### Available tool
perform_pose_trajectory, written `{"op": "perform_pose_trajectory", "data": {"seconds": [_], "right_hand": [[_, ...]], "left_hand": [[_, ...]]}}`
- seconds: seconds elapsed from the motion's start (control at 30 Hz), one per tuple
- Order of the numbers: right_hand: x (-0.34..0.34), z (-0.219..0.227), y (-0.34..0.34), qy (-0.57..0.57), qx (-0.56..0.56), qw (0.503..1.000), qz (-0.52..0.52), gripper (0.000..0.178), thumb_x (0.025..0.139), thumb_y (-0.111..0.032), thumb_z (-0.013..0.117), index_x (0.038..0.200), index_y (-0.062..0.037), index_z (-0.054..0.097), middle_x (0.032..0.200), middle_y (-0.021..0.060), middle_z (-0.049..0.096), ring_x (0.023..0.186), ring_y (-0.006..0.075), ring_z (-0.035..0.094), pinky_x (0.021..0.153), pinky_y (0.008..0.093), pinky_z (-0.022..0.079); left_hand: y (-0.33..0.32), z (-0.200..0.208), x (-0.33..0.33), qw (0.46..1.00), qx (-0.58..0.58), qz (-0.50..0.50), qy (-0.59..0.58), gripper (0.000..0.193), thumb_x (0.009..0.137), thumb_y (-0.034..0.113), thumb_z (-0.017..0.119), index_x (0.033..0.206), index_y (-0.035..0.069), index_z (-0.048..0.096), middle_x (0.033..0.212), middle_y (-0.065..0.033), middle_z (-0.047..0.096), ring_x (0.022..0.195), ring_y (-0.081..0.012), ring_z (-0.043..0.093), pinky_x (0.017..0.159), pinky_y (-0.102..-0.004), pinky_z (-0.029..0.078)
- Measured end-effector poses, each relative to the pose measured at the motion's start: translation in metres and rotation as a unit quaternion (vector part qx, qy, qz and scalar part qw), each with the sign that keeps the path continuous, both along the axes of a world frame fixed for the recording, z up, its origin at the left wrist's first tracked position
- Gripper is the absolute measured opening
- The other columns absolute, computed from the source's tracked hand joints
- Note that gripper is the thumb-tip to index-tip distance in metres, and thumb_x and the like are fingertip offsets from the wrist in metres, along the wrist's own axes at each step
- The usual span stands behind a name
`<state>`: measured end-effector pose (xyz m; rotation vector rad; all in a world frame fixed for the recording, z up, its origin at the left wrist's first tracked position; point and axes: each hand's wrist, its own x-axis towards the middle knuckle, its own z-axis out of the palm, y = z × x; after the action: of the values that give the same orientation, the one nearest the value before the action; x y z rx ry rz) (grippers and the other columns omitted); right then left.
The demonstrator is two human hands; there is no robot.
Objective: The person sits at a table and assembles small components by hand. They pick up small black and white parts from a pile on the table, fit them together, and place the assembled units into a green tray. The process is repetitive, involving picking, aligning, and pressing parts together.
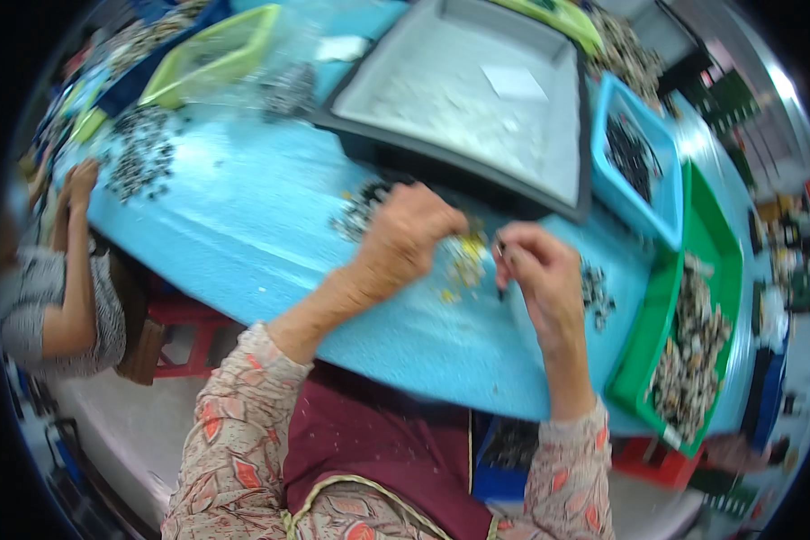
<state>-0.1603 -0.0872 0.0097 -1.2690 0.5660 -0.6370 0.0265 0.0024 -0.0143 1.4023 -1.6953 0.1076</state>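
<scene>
My left hand [403, 236] is curled closed beside a pile of small black and silvery parts [355, 212]. Its fingertips are pressed together, and anything between them is too small or hidden to make out. My right hand [546, 270] pinches a small slim black part [501, 292], held roughly upright just above the table. Between the two hands lies a little heap of yellow and clear small pieces [465, 261]. Another scatter of small dark parts [596, 292] is on the table just right of my right wrist.
A black-rimmed grey tray [459, 148] holding whitish pieces and a white card stands ahead. At right are a light blue basket [670, 202] of black parts and a green bin [634, 360] of mixed pieces. Another person's hands [82, 183] are at the left, near scattered dark parts [142, 153].
</scene>
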Motion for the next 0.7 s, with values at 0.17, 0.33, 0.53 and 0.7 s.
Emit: {"op": "perform_pose_trajectory", "data": {"seconds": [0.17, 0.33, 0.53, 0.7], "right_hand": [[0.008, 0.040, 0.008, 0.078, 0.002, 0.992, 0.103, 0.012, 0.084, -0.004, 0.063, 0.093, 0.0041, 0.065, 0.075, 0.0084, 0.064, 0.061, 0.0111, 0.059, 0.056, 0.0231, 0.049], [0.095, 0.091, -0.003, 0.104, -0.153, 0.967, 0.173, 0.017, 0.083, -0.012, 0.064, 0.088, 0.0044, 0.065, 0.071, 0.0050, 0.062, 0.060, 0.0086, 0.057, 0.055, 0.0222, 0.046], [0.269, 0.120, -0.041, -0.102, -0.203, 0.966, 0.124, 0.027, 0.083, -0.019, 0.070, 0.090, 0.0066, 0.066, 0.076, 0.0114, 0.066, 0.063, 0.0157, 0.064, 0.059, 0.0278, 0.056], [0.253, 0.127, -0.051, -0.033, -0.251, 0.963, 0.092, 0.033, 0.083, -0.028, 0.071, 0.102, -0.0021, 0.067, 0.087, 0.0098, 0.069, 0.072, 0.0130, 0.065, 0.062, 0.0244, 0.054]], "left_hand": [[-0.007, -0.005, -0.010, 0.998, 0.008, -0.044, 0.047, 0.011, 0.072, 0.000, 0.064, 0.080, 0.006, 0.059, 0.079, -0.0071, 0.057, 0.076, -0.0255, 0.054, 0.070, -0.0363, 0.041], [-0.004, -0.013, -0.005, 0.999, -0.019, -0.033, 0.028, 0.025, 0.064, -0.007, 0.057, 0.084, 0.007, 0.055, 0.079, -0.0084, 0.051, 0.082, -0.0279, 0.052, 0.073, -0.0382, 0.042], [0.001, -0.010, -0.005, 0.999, -0.014, -0.038, -0.018, 0.030, 0.060, -0.007, 0.058, 0.087, 0.005, 0.056, 0.080, -0.0064, 0.051, 0.083, -0.0254, 0.051, 0.077, -0.0371, 0.041], [-0.004, -0.012, -0.001, 0.999, -0.026, -0.041, -0.012, 0.028, 0.062, -0.005, 0.059, 0.086, 0.007, 0.057, 0.077, -0.0051, 0.052, 0.081, -0.0253, 0.052, 0.076, -0.0370, 0.041]]}}
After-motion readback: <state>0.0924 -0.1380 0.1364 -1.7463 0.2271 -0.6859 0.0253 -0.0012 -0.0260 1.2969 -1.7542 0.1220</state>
